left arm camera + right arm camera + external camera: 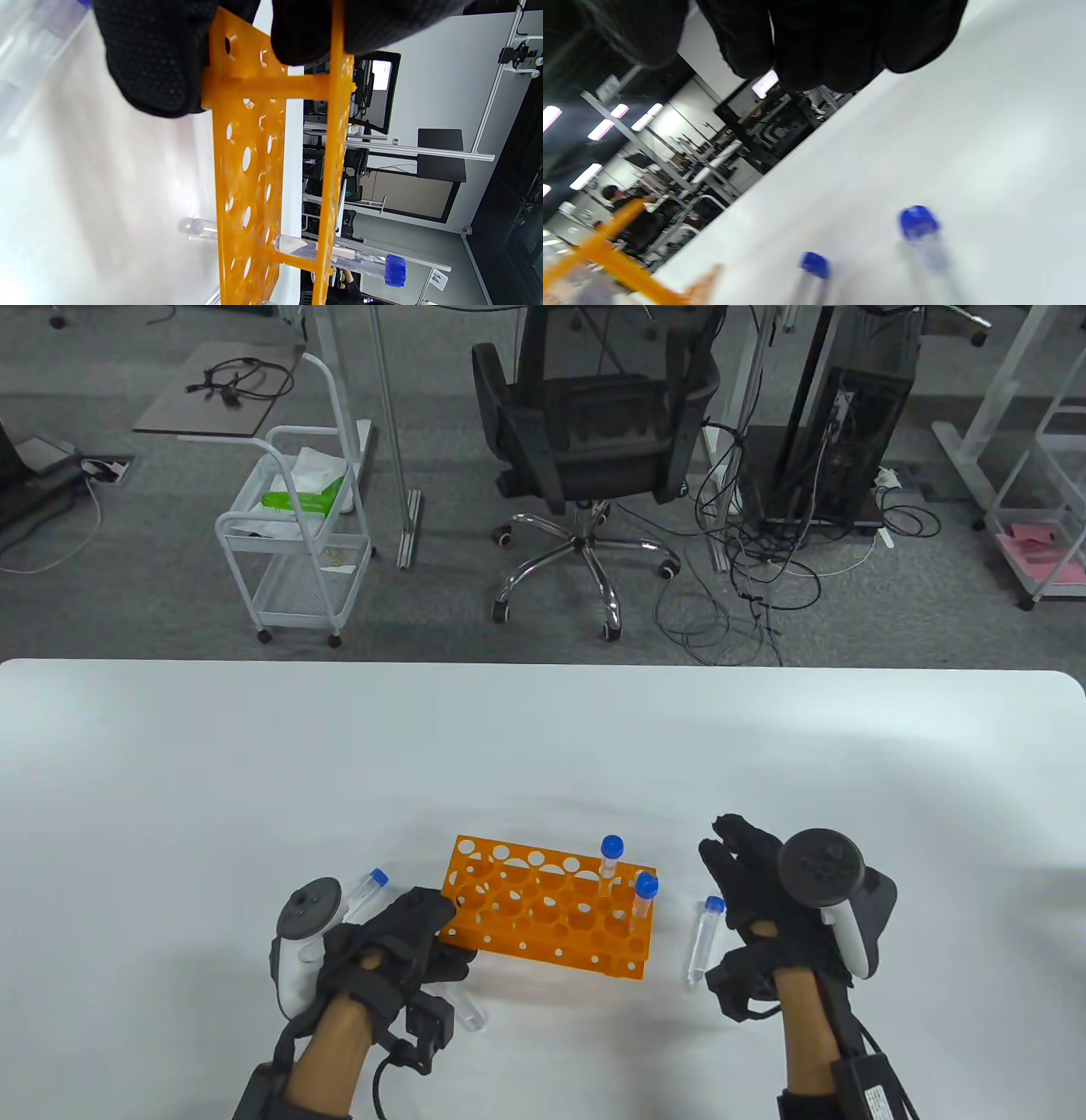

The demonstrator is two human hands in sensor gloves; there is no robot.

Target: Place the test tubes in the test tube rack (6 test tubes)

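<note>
— Where does the test tube rack [550,906] sit?
— On the table [254,780], near its front edge. Two tubes [611,869] stand at its right end.
— And the loose ones?
— One tube [702,940] lies just right of the rack, another [366,891] left of it, behind the left hand [394,946].

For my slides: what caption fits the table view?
Left hand steadies orange rack holding two tubes; right hand open beside a loose tube.

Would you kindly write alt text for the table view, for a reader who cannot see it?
On a white table, the left hand grips the end of an orange rack holding two blue-capped tubes, while the right hand hovers open beside a tube lying flat.
</note>
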